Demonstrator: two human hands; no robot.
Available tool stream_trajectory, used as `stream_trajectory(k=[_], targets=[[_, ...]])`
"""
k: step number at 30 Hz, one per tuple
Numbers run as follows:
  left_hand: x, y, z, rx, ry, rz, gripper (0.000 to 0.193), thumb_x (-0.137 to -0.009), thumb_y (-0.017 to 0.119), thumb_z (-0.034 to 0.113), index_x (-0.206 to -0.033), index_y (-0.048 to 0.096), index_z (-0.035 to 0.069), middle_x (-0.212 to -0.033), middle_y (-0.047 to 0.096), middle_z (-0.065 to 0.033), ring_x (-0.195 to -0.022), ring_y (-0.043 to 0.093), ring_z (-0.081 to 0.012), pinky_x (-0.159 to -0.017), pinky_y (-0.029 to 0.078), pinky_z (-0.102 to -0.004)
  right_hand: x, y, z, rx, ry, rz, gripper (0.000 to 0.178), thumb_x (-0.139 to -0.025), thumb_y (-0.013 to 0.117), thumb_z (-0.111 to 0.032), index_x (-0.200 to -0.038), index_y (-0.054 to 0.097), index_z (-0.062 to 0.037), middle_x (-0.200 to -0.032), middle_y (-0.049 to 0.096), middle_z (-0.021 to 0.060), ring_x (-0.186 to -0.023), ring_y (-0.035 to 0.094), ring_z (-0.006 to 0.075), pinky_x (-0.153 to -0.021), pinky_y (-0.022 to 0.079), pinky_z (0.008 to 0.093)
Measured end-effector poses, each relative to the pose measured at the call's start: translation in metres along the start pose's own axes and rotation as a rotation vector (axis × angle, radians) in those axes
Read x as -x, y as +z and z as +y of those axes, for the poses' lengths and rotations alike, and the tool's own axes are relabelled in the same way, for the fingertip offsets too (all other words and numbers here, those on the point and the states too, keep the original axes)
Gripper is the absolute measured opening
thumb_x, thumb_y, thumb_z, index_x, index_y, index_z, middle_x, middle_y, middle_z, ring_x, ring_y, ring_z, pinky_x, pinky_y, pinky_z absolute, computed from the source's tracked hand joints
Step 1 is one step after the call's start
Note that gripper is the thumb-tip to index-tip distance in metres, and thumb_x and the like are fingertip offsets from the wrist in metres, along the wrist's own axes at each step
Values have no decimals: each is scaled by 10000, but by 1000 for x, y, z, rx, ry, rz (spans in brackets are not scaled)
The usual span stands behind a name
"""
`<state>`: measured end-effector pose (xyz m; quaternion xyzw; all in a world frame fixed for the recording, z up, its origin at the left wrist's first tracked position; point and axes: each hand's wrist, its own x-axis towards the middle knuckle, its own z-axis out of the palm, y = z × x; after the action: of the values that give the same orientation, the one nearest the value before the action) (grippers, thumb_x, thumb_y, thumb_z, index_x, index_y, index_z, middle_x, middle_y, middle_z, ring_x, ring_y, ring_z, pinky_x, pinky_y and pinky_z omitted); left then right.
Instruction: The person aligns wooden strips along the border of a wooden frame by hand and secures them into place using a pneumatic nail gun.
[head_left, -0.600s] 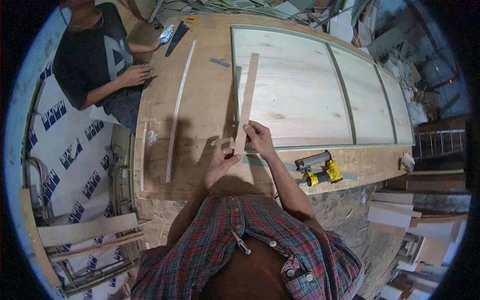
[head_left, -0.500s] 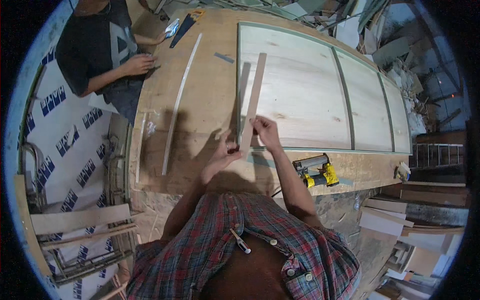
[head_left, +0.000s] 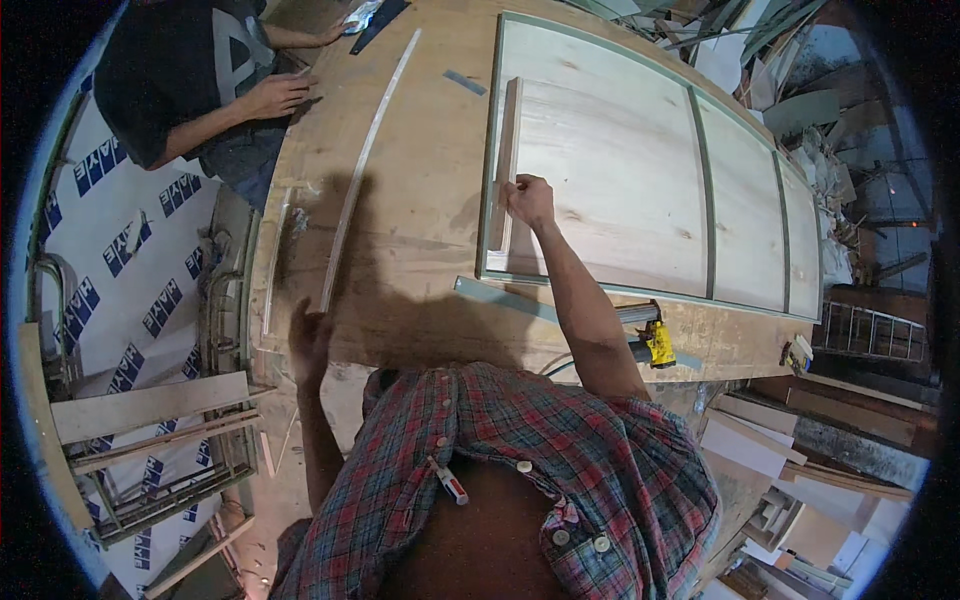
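My right hand (head_left: 530,200) pinches a pale wooden strip (head_left: 511,135) about midway along. The strip stands lengthwise inside the left end of a large framed panel (head_left: 620,150), close beside its grey-green edge bar. The panel has a light plywood face crossed by two darker bars. Over the table's near left part, my left hand (head_left: 308,338) is at the near end of a long thin white strip (head_left: 366,158). Motion smears its fingers, so I cannot tell whether they touch that strip.
A yellow-and-black nail gun (head_left: 655,342) lies beyond my right forearm, near a flat grey-green strip (head_left: 500,297). A short grey piece (head_left: 465,82) and a dark saw blade (head_left: 380,28) lie farther back. A co-worker's hand (head_left: 278,96) is at the left table edge. Offcuts (head_left: 790,60) pile behind.
My left hand has left the wooden strip and swung left to the long white strip. My right hand has moved farther away, setting the wooden strip inside the panel's left edge. The view has shifted.
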<state>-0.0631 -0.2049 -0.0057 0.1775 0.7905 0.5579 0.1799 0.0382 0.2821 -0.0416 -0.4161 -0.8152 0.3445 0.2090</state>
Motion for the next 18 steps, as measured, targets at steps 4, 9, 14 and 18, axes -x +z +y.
stream_trajectory(k=[4, 9, 14, 18], targets=[[32, -61, -64, -63, 106, 254, 384, -953, 628, 106, -1319, 541, 27, -877, 639, -37, -837, 593, -127, -804, 482, -282, 16, -8, -31, 71, 59, -163, 418, -815, 680, -332, -998, 711, 43, -848, 723, 215, -789, 730, 288, -730, 577, 373], [36, -80, -88, 256, 49, 357, 333, -933, 638, 54, -1256, 574, 10, -819, 625, 4, -771, 552, -89, -754, 462, -257, 22, -13, -26, 75, 57, -100, 442, -803, 666, -332, -1035, 705, 42, -898, 717, 243, -856, 722, 345, -784, 576, 408], [43, -99, -133, 302, 180, 395, 404, -940, 626, 73, -1322, 543, -27, -933, 649, -26, -831, 594, -106, -742, 490, -242, 30, -2, -44, 25, 79, -133, 404, -812, 652, -338, -975, 710, 26, -869, 716, 233, -848, 714, 369, -776, 570, 412], [29, -73, -104, 50, 115, 415, 354, -920, 626, 56, -1266, 589, -9, -871, 603, -13, -777, 532, -92, -725, 456, -233, 35, 4, -24, 41, 53, -80, 347, -827, 683, -320, -832, 675, 27, -789, 701, 224, -773, 702, 371, -717, 552, 441]])
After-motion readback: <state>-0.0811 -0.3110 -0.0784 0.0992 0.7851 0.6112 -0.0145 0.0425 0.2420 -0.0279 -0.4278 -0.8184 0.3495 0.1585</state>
